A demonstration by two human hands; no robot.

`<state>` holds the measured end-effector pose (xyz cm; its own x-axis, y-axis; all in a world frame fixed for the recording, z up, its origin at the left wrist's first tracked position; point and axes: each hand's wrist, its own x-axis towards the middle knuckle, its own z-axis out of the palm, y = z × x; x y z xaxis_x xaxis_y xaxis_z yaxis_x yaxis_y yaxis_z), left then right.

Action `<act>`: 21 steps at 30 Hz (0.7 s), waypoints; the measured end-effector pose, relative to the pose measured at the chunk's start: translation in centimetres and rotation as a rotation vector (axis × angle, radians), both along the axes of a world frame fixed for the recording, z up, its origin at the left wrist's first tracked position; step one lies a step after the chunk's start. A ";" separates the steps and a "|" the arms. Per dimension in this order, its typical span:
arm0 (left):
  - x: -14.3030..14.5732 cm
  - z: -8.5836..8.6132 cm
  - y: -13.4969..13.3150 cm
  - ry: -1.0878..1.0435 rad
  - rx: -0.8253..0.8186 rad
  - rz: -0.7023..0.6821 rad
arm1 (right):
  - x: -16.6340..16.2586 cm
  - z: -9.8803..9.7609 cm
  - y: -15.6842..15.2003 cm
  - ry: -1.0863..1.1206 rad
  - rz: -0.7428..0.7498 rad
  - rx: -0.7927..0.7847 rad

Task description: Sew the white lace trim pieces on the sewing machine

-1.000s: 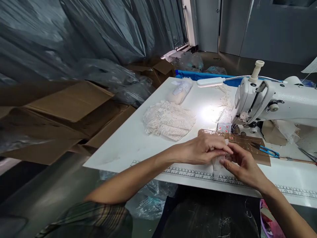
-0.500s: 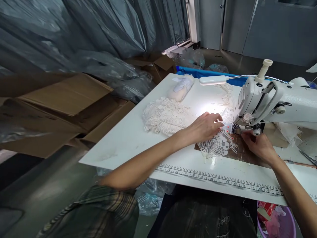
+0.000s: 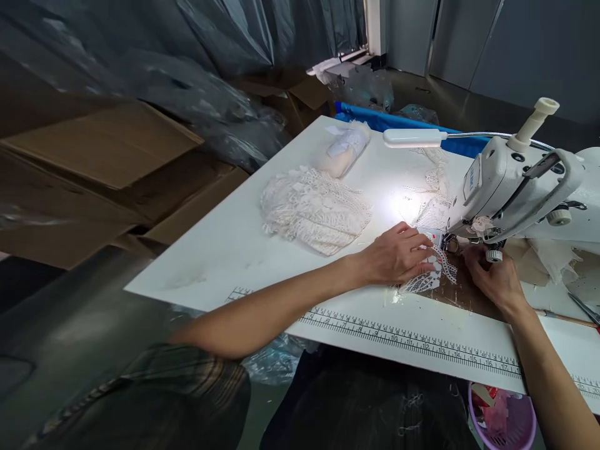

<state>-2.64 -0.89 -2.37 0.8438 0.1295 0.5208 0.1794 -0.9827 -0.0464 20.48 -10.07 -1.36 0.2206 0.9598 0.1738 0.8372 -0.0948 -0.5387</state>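
**Lace piece held flat at the needle of the sewing machine**

A small piece of white lace (image 3: 429,275) lies on a brown taped board (image 3: 462,294) right in front of the sewing machine (image 3: 520,187), its far end reaching up to the needle area. The left hand (image 3: 398,255) lies palm down on it, fingers spread narrow and flat, pressing the near-left part of the lace to the board. The right hand (image 3: 492,278) rests just beside the lace on its right, below the presser foot; its fingers curl toward the cloth, but whether they pinch the edge or only touch it cannot be told

The lace looks very light, thin and limp, full of open holes, so it will likely crumple, stretch or snag if pulled at one point. It seems best handled with flat fingers on its solid scalloped edges, kept close to the needle but clear of it

Further out, a heap of similar lace pieces (image 3: 316,209) lies on the white table (image 3: 225,256) to the left, with a wrapped pale roll (image 3: 342,153) behind it. A slim lamp (image 3: 415,137) on a bent neck lights the work. A printed ruler (image 3: 422,344) runs along the table's near edge, and a purple basket (image 3: 504,422) stands below it at the right
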 end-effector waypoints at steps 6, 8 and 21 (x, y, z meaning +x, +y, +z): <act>0.2 -0.8 -0.1 -0.011 -0.125 -0.027 | -1.0 0.4 -1.1 -0.128 0.305 -0.033; 0.3 -0.9 -0.1 0.025 -0.153 -0.022 | -1.5 0.3 -1.2 -0.094 0.324 0.004; 0.4 -1.3 0.9 -0.044 -0.061 -0.037 | -3.1 0.6 -0.8 0.341 -0.047 -0.133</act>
